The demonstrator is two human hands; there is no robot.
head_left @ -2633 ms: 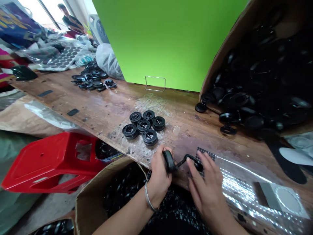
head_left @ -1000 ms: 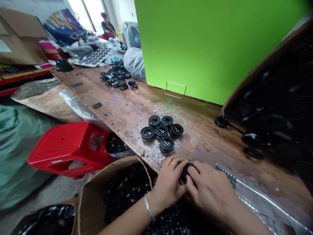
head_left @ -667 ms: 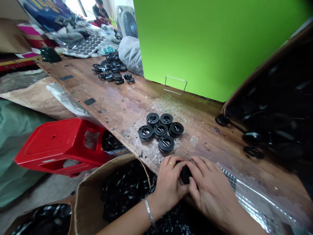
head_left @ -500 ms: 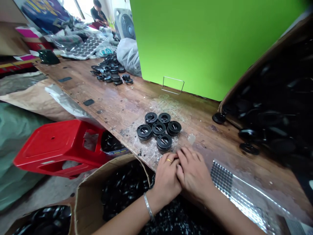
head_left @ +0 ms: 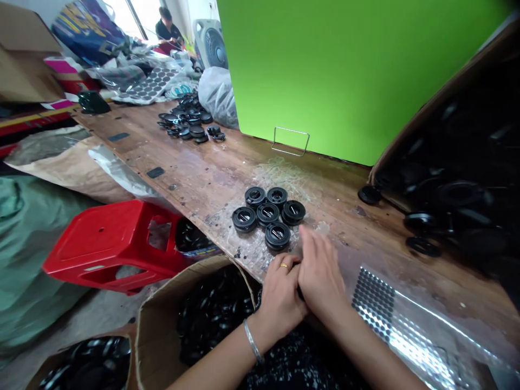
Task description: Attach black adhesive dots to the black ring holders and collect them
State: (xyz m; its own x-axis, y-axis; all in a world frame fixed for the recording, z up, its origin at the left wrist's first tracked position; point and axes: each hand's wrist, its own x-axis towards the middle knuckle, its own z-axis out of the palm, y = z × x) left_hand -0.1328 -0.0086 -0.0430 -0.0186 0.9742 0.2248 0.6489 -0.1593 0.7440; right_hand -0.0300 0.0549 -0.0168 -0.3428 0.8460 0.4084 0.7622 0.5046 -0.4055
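Note:
Several round black plastic pieces (head_left: 267, 214) stand in a cluster on the worn wooden table (head_left: 203, 173). Just in front of them, at the table's near edge, my left hand (head_left: 282, 290) has its fingers curled, with a gold ring on one and a bracelet at the wrist. Against it presses my right hand (head_left: 323, 268), its fingers together and reaching forward. A bit of something dark shows between the palms; what my hands hold is mostly hidden.
A cardboard box (head_left: 158, 330) of black parts is at the lower left, beside a red stool (head_left: 101, 233). A green board (head_left: 325, 76) stands behind. Dotted clear sheets (head_left: 377, 298) lie right. More black parts (head_left: 189, 116) and a seated person (head_left: 167, 30) are farther back.
My right hand's fingers have straightened and lifted forward from their curled position over my left hand. The view has shifted slightly; the cluster of black pieces looks the same.

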